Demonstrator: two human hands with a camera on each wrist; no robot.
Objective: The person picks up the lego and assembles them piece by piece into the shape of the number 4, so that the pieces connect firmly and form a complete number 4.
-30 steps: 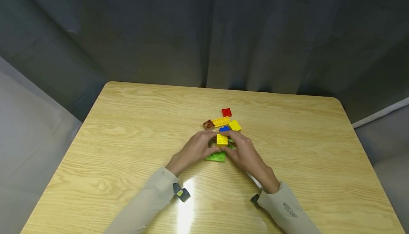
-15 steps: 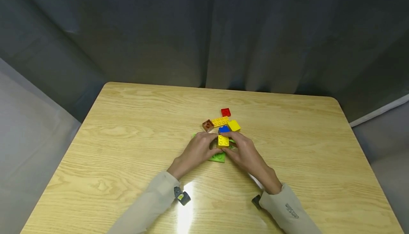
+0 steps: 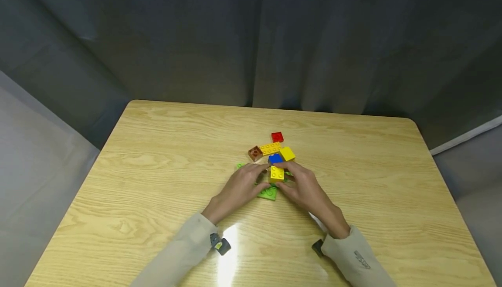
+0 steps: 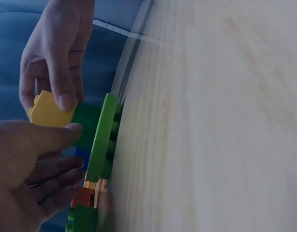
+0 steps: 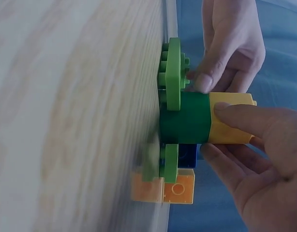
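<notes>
In the head view, a yellow brick [image 3: 276, 173] lies between my left hand [image 3: 242, 186] and my right hand [image 3: 306, 186]. Beneath it is a dark green brick [image 5: 186, 118], and the two form one stack. My right thumb and fingers pinch the yellow brick, as the right wrist view shows. The left thumb and fingers close around the dark green brick's side. Low beside that stack is a light green plate [image 3: 267, 193] with studs, partly hidden by the hands. Whether the stack is joined to the plate I cannot tell.
Just beyond the hands lie a blue brick [image 3: 275, 159], a second yellow brick [image 3: 287, 153], a yellow studded plate [image 3: 270, 148], a brown brick [image 3: 255, 153] and a red brick [image 3: 277, 137]. A dark curtain [image 3: 251, 38] hangs behind the wooden table [image 3: 157, 147].
The yellow brick and my right hand have shifted slightly to the right, and more of the blue brick shows. The left hand stays nearly in place.
</notes>
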